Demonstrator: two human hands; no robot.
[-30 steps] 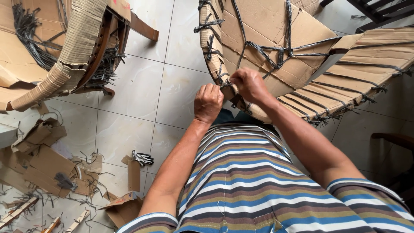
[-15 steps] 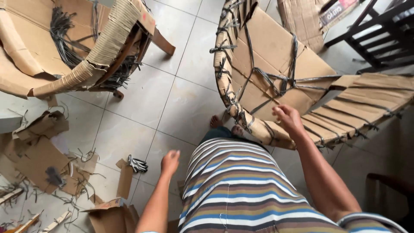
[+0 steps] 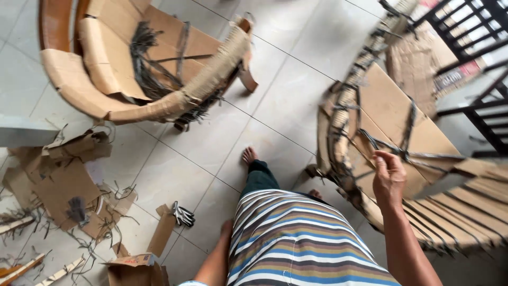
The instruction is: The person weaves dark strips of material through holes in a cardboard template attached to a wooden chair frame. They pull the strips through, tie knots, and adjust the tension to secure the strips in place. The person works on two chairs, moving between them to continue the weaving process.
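**Around the second chair**

We take the cardboard-wrapped chair (image 3: 143, 69) at upper left as our landmark. Below it and to the left, torn cardboard scraps (image 3: 63, 185) litter the tiled floor (image 3: 275, 79). Below it, further right, a pair of gloves (image 3: 183, 214) lies beside a cardboard strip (image 3: 161, 231). Far right, dark railing (image 3: 476, 47).

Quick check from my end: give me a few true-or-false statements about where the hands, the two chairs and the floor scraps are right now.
1. The right hand is at the wrapped chair on the right. True.
2. The left hand grips that chair too. False: it hangs low beside the striped shirt, apart from the chair.
3. A second chair stands at upper left. True.
4. Cardboard scraps lie on the tiled floor at left. True.
5. The person wears shoes. False: a bare foot shows on the tiles.
6. The glove is on the right hand. False: it lies on the floor.
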